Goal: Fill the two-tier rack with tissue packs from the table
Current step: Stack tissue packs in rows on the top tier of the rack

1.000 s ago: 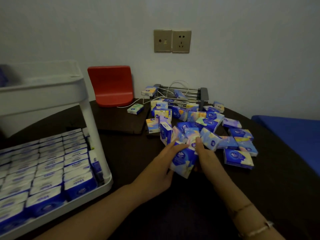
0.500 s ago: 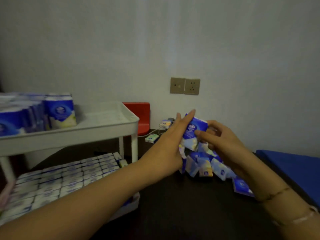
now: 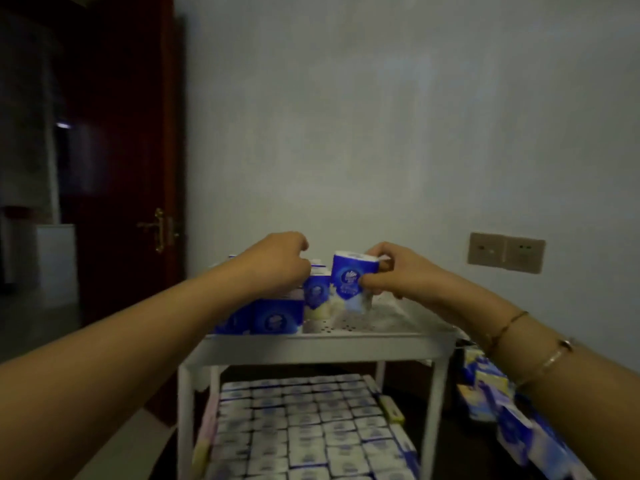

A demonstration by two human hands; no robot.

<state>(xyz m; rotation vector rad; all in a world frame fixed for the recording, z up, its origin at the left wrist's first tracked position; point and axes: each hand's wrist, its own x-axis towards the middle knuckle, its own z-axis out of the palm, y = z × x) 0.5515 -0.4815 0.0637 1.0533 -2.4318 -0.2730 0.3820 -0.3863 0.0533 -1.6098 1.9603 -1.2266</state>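
Both arms reach out over the upper shelf of the white two-tier rack [image 3: 311, 348], a metal frame whose top tray is perforated. The right hand [image 3: 398, 271] grips a blue-and-white tissue pack [image 3: 353, 282], thumb across its front face and fingers curled behind, holding it upright and slightly tilted just above the tray floor; upright looks chosen to match the packs already standing there. The left hand [image 3: 280, 261] is curled at the standing row of blue tissue packs [image 3: 277, 318] at the tray's left; blur hides the fingertips, so I cannot tell whether it pinches a pack or only steadies the row. My guess is that it braces the row so the new pack can slide in against its right end without toppling neighbours. The held pack is near that row's end pack, though contact cannot be confirmed. The right half of the upper tray shows bare perforated floor, so there is room. The lower shelf [image 3: 304, 427] is packed edge to edge with packs lying in tight ranks, apparently full, which suggests the remaining work is on the upper tier. At lower right a loose heap of blue and yellow tissue packs [image 3: 498, 407] lies on the dark table [image 3: 450, 455], the remaining supply. Behind the rack: pale wall, a beige wall socket plate [image 3: 505, 252] at right, a dark red wooden door [image 3: 121, 168] with a brass handle at left. Obstacles: the tray's raised rim and the crowded row, which a careless nudge could tip.
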